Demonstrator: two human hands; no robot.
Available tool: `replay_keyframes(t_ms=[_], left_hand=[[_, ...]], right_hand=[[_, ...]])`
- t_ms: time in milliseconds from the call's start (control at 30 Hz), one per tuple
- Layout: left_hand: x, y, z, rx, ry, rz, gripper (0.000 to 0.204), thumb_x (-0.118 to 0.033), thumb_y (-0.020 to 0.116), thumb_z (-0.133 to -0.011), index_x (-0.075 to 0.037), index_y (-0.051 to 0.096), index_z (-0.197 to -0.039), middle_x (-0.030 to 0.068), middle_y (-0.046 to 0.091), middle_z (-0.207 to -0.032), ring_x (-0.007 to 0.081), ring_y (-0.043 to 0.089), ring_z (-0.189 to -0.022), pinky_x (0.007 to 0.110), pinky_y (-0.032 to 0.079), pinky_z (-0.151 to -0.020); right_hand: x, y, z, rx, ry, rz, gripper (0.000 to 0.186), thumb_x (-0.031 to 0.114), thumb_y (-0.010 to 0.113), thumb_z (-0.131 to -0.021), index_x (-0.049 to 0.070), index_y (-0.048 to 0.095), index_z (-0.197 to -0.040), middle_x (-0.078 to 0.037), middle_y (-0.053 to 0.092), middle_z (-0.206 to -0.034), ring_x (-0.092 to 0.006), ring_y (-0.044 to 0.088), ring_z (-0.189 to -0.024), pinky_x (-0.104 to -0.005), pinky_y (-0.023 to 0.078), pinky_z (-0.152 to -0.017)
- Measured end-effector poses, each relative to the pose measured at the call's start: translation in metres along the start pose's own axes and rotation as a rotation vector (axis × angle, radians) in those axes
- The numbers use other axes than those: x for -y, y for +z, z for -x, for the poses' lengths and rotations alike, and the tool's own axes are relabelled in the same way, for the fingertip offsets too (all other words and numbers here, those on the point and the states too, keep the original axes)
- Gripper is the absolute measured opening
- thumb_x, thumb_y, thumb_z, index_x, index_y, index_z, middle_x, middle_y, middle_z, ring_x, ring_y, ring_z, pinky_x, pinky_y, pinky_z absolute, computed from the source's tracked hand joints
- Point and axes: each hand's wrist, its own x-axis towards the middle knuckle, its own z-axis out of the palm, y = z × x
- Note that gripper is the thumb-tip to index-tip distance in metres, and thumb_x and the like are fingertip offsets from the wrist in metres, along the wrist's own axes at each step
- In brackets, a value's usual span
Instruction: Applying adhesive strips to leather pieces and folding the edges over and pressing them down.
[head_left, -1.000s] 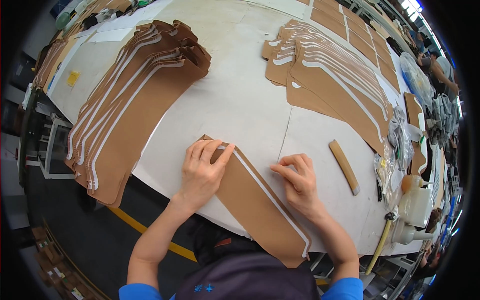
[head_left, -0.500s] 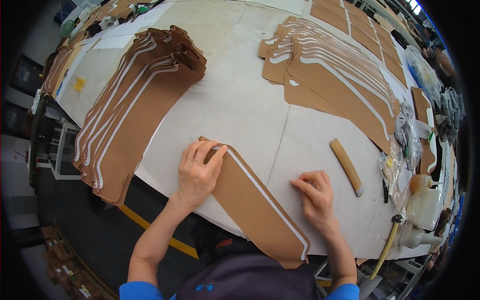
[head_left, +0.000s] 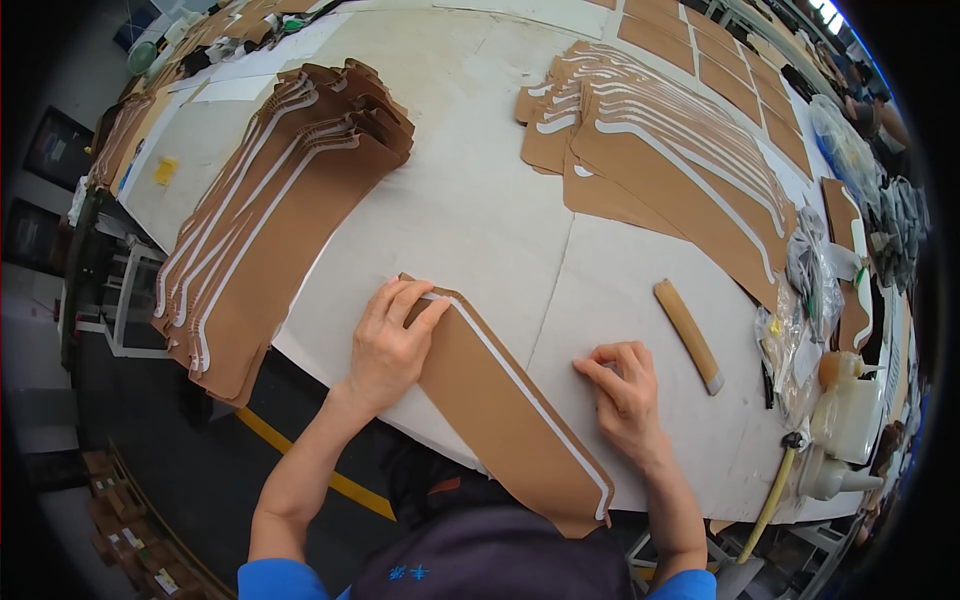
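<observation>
Panel [head_left: 505,430], brown with a white strip [head_left: 530,393], lies slantwise before you, its lower end past the edge of the table [head_left: 470,220] at five o'clock. That overhang could catch on your dark apron [head_left: 500,560] if you lean in, pulling the piece askew. Your left hand [head_left: 388,338] sets thumb and fingertips on its upper end; whether they pinch or merely press, I cannot tell. If that contact is light, the panel could pivot under a sideways push. Your right hand [head_left: 622,385] has curled fingers beside the panel's long edge, apart from it; whether they hold anything small, I cannot tell.

Toward three o'clock, a clear plastic bag [head_left: 790,385] bunches up with something yellow inside, too crumpled to identify. Between three and four stands a translucent white bottle [head_left: 838,425]; its fill level is unclear. Knocked over, it could leak toward the strip-edged stack [head_left: 680,170] at two o'clock if uncapped. At eight, brown cartons [head_left: 105,515] sit low down, contents unreadable.
</observation>
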Motion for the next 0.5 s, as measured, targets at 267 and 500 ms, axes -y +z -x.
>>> replay_keyframes(t_ms=[267,500], left_hand=[[0.025,-0.038,-0.048,0.195,-0.004,0.274,0.044,-0.015,0.079,-0.088,-0.006,0.067,-0.130,0.0134,0.061,-0.138,0.0359,0.054,-0.132,0.048,0.043,-0.114],[0.006,-0.009,-0.097,0.848,0.142,0.404,0.029,-0.030,0.079,-0.090,-0.006,0.067,-0.103,0.0129,0.070,-0.103,0.0327,0.066,-0.105,0.045,0.051,-0.090]], right_hand=[[-0.014,-0.046,0.000,-0.113,0.171,0.148,0.033,-0.008,0.069,-0.084,0.003,0.074,-0.116,-0.013,0.066,-0.115,-0.0341,0.060,-0.110,-0.0446,0.047,-0.097],[-0.095,-0.078,0.070,-0.124,0.263,0.453,0.044,0.003,0.073,-0.090,0.000,0.066,-0.134,-0.018,0.061,-0.124,-0.0386,0.058,-0.115,-0.0477,0.049,-0.097]])
